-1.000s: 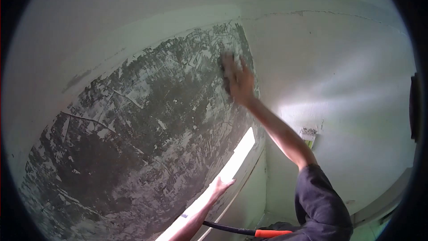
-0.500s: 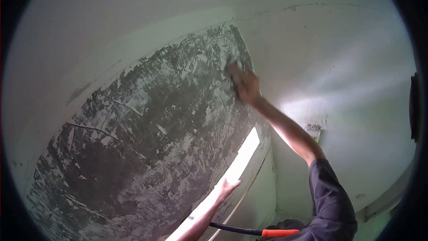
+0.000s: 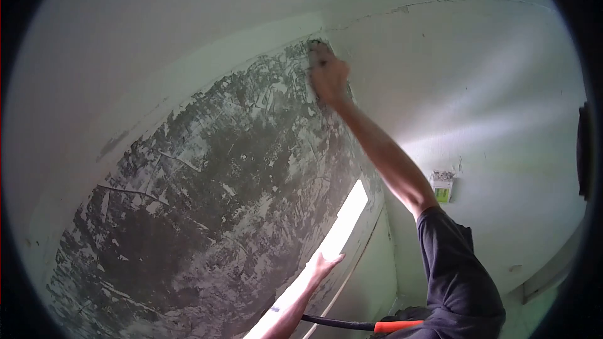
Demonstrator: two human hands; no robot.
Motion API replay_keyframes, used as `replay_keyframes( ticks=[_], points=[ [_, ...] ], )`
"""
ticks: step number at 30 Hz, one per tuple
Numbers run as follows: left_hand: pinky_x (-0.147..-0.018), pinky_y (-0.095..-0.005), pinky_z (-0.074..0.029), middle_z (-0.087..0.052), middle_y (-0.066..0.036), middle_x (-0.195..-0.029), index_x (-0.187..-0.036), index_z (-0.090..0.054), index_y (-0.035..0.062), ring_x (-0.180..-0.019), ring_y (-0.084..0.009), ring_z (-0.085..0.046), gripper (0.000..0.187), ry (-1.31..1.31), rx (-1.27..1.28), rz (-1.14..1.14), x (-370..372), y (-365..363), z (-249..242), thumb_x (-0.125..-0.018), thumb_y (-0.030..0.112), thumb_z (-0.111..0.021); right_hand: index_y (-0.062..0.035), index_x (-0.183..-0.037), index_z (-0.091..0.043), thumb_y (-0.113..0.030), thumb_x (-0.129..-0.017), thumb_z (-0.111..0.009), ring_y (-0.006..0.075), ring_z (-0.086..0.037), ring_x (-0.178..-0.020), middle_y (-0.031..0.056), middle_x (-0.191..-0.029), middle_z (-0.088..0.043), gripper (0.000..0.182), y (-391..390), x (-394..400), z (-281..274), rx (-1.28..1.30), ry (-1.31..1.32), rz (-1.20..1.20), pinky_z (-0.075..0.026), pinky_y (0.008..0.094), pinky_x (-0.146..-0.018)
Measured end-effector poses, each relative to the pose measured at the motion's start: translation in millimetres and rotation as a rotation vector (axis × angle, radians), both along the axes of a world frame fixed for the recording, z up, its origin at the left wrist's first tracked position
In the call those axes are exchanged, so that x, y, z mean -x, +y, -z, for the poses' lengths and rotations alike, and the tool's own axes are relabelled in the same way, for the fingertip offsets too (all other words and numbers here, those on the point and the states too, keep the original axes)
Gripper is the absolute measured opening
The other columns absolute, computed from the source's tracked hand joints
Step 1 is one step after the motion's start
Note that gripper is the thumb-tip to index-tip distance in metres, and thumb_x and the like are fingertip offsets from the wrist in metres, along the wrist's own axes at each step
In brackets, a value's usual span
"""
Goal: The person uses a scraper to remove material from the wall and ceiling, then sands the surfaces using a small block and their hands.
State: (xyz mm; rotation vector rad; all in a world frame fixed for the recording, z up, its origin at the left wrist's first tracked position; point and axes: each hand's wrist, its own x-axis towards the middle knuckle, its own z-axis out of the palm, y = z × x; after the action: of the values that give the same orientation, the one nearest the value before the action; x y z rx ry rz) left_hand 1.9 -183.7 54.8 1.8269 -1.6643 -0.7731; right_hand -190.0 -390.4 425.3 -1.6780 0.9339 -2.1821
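Found glowing white lamp bar (image 3: 344,218) clamped in bare left hand (image 3: 323,266) at lower right of grey, white-streaked wall patch (image 3: 245,144), presumably to light it; noted bare right hand (image 3: 329,79) near patch's top-right corner, could not determine grip.

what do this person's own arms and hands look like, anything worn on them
The right hand is ungloved, though motion blur hides detail; its forearm is bare up to a dark, loosely creased sleeve ending near the elbow. The left hand is ungloved too; no sleeve shows on that side.
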Motion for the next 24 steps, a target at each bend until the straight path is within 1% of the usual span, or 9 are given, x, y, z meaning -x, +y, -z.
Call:
replay_keyframes(
  ticks=[3, 5, 7, 9, 13, 14, 18, 22, 24],
  points=[
    [-0.090, -0.0368, -0.047, -0.065, -0.017, -0.111, -0.122, -0.055, -0.0009, -0.102, -0.0255, -0.062, 0.066, 0.018, -0.008, 0.065, -1.9, -3.7, 1.1, -0.077, 0.045, -0.072, -0.0159, -0.113, -0.067, -0.024, -0.095, -0.046, 0.0294, -0.068, -0.080, 0.0118, -0.095, -0.070, 0.028, 19.0, -29.7, 10.4, 0.338, -0.065, 0.054, -0.045, 0.0409, -0.098],
    [-0.090, -0.0369, -0.048, -0.065, -0.017, -0.111, -0.123, -0.055, -0.0007, -0.102, -0.0256, -0.062, 0.066, 0.023, 0.068, 0.097, -2.9, -11.6, 0.2, -0.077, 0.045, -0.072, -0.0161, -0.110, -0.068, -0.023, -0.095, -0.049, 0.0302, -0.067, -0.086, 0.0132, -0.099, -0.068, 0.025, 10.4, -27.3, 18.4, 0.676, 0.131, 0.145, -0.050, 0.0366, -0.086],
    [-0.089, -0.0370, -0.048, -0.065, -0.017, -0.112, -0.123, -0.055, -0.0004, -0.102, -0.0256, -0.063, 0.066, 0.041, 0.111, 0.112, -8.8, -4.3, 19.0, -0.078, 0.044, -0.072, -0.0149, -0.108, -0.069, -0.021, -0.094, -0.051, 0.0299, -0.066, -0.092, 0.0147, -0.099, -0.068, 0.023, -20.7, 5.6, 13.1, 0.527, 0.317, 0.230, -0.050, 0.0355, -0.081],
    [-0.088, -0.0369, -0.048, -0.066, -0.017, -0.109, -0.121, -0.056, -0.0019, -0.101, -0.0259, -0.063, 0.065, -0.015, 0.109, 0.055, -21.4, -17.3, 42.3, -0.077, 0.043, -0.072, -0.0160, -0.111, -0.067, -0.020, -0.094, -0.051, 0.0303, -0.066, -0.091, 0.0154, -0.100, -0.068, 0.024, -29.1, 18.6, 2.3, 0.085, 0.009, 0.097, -0.050, 0.0360, -0.084],
    [-0.087, -0.0370, -0.049, -0.067, -0.018, -0.108, -0.119, -0.057, -0.0028, -0.100, -0.0262, -0.063, 0.065, 0.033, 0.063, 0.120, -9.4, -9.6, 15.5, -0.077, 0.043, -0.073, -0.0198, -0.118, -0.062, -0.026, -0.093, -0.052, 0.0375, -0.064, -0.090, 0.0189, -0.102, -0.066, 0.028, 8.5, -8.1, 7.0, 0.216, 0.046, 0.050, -0.050, 0.0413, -0.082],
    [-0.087, -0.0368, -0.049, -0.067, -0.018, -0.108, -0.118, -0.058, -0.0029, -0.100, -0.0260, -0.063, 0.065, 0.026, 0.067, 0.104, -12.2, -8.2, 21.4, -0.076, 0.044, -0.073, -0.0202, -0.116, -0.063, -0.023, -0.094, -0.050, 0.0385, -0.063, -0.090, 0.0176, -0.103, -0.067, 0.027, -4.6, -16.2, 9.2, 0.469, -0.006, 0.217, -0.050, 0.0432, -0.084],
    [-0.085, -0.0363, -0.050, -0.067, -0.018, -0.105, -0.116, -0.059, -0.0037, -0.097, -0.0251, -0.064, 0.064, 0.045, 0.044, 0.072, -9.5, -10.1, 23.9, -0.076, 0.044, -0.073, -0.0125, -0.114, -0.062, -0.021, -0.092, -0.049, 0.0372, -0.063, -0.094, 0.0171, -0.104, -0.066, 0.027, -36.4, 25.6, -11.5, 0.030, 0.086, 0.157, -0.049, 0.0443, -0.089],
    [-0.082, -0.0360, -0.050, -0.068, -0.017, -0.102, -0.114, -0.060, -0.0046, -0.093, -0.0238, -0.064, 0.063, 0.005, 0.041, 0.095, -13.5, -15.4, 27.5, -0.077, 0.044, -0.073, -0.0095, -0.114, -0.062, -0.024, -0.089, -0.052, 0.0362, -0.063, -0.094, 0.0186, -0.102, -0.066, 0.030, -34.5, -0.3, -6.8, 0.062, 0.016, 0.261, -0.049, 0.0437, -0.091],
    [-0.077, -0.0353, -0.050, -0.066, -0.014, -0.093, -0.107, -0.061, -0.0065, -0.086, -0.0218, -0.062, 0.058, 0.012, 0.118, 0.075, -9.9, -14.7, 27.6, -0.076, 0.041, -0.075, -0.0094, -0.119, -0.059, -0.026, -0.087, -0.055, 0.0358, -0.064, -0.095, 0.0197, -0.104, -0.065, 0.036, -40.8, 6.6, -0.8, 0.259, 0.263, 0.412, -0.048, 0.0451, -0.093]
  ],
)
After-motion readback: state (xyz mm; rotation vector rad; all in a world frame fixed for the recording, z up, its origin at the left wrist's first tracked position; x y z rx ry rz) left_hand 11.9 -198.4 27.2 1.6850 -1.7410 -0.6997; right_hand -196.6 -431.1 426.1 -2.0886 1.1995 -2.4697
